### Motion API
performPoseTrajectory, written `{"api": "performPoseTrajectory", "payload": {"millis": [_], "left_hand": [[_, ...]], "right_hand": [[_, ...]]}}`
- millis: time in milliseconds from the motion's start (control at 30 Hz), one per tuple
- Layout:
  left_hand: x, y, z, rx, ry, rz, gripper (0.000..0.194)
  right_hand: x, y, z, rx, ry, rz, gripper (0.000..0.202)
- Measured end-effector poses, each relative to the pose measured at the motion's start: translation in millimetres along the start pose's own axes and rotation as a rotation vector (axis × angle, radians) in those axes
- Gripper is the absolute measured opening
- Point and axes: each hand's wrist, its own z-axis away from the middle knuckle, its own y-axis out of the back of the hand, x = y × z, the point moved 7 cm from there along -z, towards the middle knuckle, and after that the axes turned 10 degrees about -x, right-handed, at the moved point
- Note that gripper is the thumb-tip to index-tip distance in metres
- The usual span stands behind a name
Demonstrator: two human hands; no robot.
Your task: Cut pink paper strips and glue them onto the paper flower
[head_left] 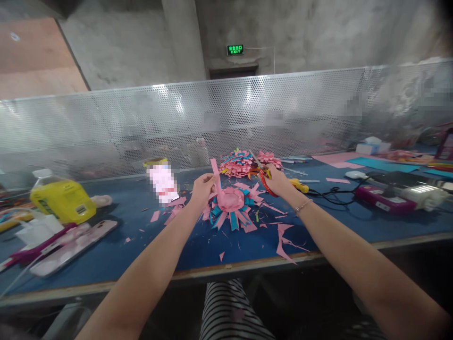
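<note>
My left hand (204,189) is closed, pinching a pink paper strip (215,172) that stands upright between the fingers. In my right hand (277,179) is a pair of scissors (266,184) with red and yellow handles, the blades pointing up and away to the left. Between and just below the hands lies a pink and blue paper rosette (230,200) with a round pink middle and strips spreading outward. Behind it sits a pile of finished-looking pink and blue paper rosettes (238,163). Pink paper scraps (285,242) are scattered around.
A lit phone (163,182) leans left of centre. At the left stand a yellow-labelled bottle (62,200) and a pink phone (74,248). A yellow-handled glue gun (299,185), a purple power strip (384,199) and coloured paper sheets (382,163) lie right. A perforated metal partition (226,108) runs behind.
</note>
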Motion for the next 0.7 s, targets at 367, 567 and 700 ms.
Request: {"api": "performPoseTrajectory", "payload": {"millis": [367, 567, 700], "left_hand": [[-6.1, -7.1, 4.4, -0.010, 0.112, 0.035, 0.020], [-10.3, -9.4, 7.7, 0.002, 0.207, 0.099, 0.010], [-12.6, -7.3, 6.4, -0.002, 0.211, 0.068, 0.007]], "right_hand": [[-9.5, -27.4, 3.0, -0.305, 0.070, 0.358, 0.029], [-6.7, -41.0, 14.6, -0.347, -0.030, 0.481, 0.041], [-7.2, -50.6, 16.6, -0.496, 0.068, 0.478, 0.040]]}}
